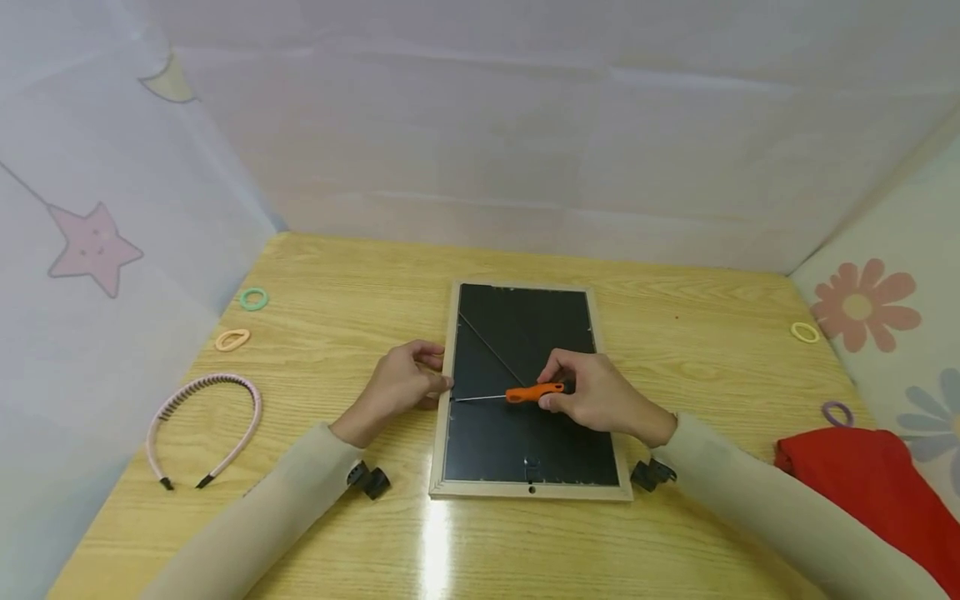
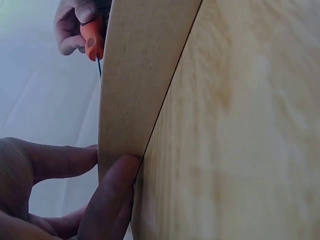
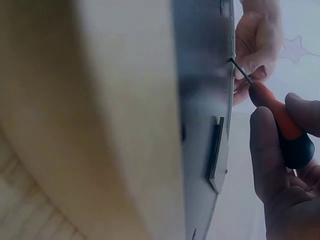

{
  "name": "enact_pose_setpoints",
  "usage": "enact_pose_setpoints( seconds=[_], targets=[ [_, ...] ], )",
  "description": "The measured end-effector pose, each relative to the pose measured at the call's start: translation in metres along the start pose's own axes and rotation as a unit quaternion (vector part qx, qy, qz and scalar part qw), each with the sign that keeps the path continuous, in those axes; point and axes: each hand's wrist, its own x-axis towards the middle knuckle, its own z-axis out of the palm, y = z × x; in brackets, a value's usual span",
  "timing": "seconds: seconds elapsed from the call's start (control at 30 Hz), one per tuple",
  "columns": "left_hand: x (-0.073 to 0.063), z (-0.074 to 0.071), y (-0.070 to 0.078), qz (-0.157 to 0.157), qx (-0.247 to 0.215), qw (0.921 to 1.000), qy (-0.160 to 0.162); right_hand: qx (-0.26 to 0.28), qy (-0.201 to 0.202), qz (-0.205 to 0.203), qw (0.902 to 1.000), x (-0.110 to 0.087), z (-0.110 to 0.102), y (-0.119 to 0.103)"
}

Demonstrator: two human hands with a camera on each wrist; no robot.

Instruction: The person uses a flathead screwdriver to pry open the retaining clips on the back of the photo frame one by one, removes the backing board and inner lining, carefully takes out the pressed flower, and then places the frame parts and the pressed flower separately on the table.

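A pink headband (image 1: 213, 379) lay at lower left on the tabletop (image 1: 345, 300). Near the middle, the left hand (image 1: 405, 379) rested loosely bent fingers against the left side of a picture frame (image 1: 487, 450), which lay back up, its long axis running top to bottom. Across it, almost sideways, pointed a screwdriver (image 1: 525, 393), tip at the frame's left inner edge, nearer the left hand; the right hand (image 1: 600, 396) pinched its orange handle. Red cloth (image 1: 862, 479) lay lower right.

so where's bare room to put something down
Bare table: between frame and yellow ring; between frame and green ring, beyond the left hand. Crowded: frame, with right hand and screwdriver; near right, red cloth.
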Motion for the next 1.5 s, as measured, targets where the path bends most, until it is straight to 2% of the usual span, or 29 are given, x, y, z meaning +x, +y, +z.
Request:
enact_pose_setpoints(
  seconds=[0.33, 0.63, 0.83, 1.03, 1.5],
  targets=[
    [0.001, 0.002, -0.001, 0.003, 0.013, 0.9998, 0.013, 0.020, -0.028, 0.024, 0.9991, 0.002, 0.007, 0.000],
    [-0.001, 0.000, -0.001, 0.005, 0.021, 0.9997, 0.011, 0.019, 0.004, -0.001, 0.9998, 0.006, 0.006, -0.006],
    [-0.001, 0.000, 0.000, 0.002, 0.022, 0.9997, 0.006, 0.042, 0.036, 0.000, 0.9985, 0.015, 0.002, -0.025],
    [-0.001, 0.001, 0.000, 0.013, 0.013, 0.9998, 0.000, 0.058, 0.056, 0.003, 0.9968, 0.026, 0.001, -0.047],
    [-0.001, 0.002, 0.001, 0.022, 0.034, 0.9991, 0.012, 0.037, 0.097, -0.051, 0.9933, 0.055, 0.017, -0.081]
  ],
)
